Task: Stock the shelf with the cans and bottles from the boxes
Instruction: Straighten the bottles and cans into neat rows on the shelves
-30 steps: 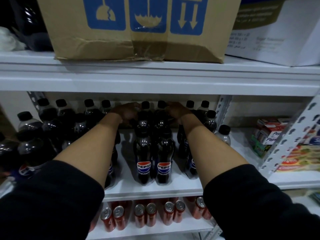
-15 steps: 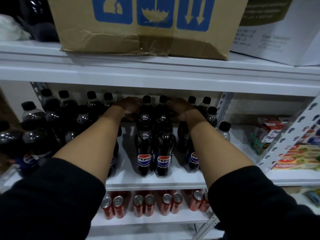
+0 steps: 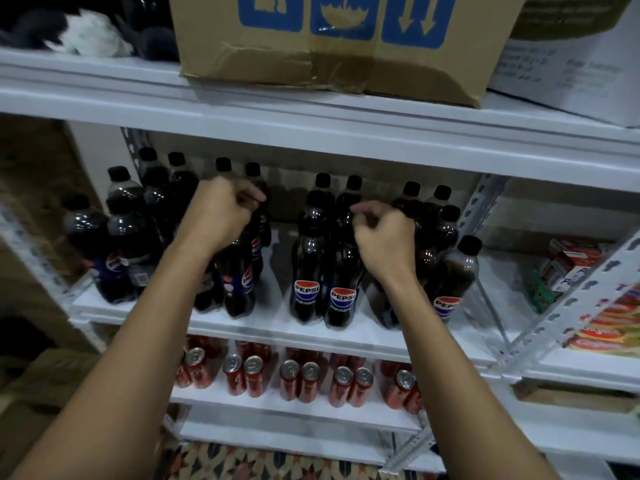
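Both hands in among the bottles on the middle shelf.

White metal shelf unit (image 3: pixel 311 133), three levels seen. Top level: brown cardboard box (image 3: pixel 332 64) with blue handling symbols, contents hidden; a white box (image 3: pixel 571 74) just beside it on the right. Middle level: dark cola bottles (image 3: pixel 306 271), black caps, upright in rows front to back, with a bare strip of shelf between the left cluster and the centre pair. Bottom level: red cans (image 3: pixel 301 379) upright, in pairs, silver tops showing. Neighbouring bay on the right holds small printed cartons (image 3: pixel 571 268). Left hand (image 3: pixel 221 213) curled among the bottle necks of the left cluster; right hand (image 3: pixel 384 237) curled against the shoulders of the centre bottles. Cannot tell whether either grip is clamped on a bottle or together on nothing.
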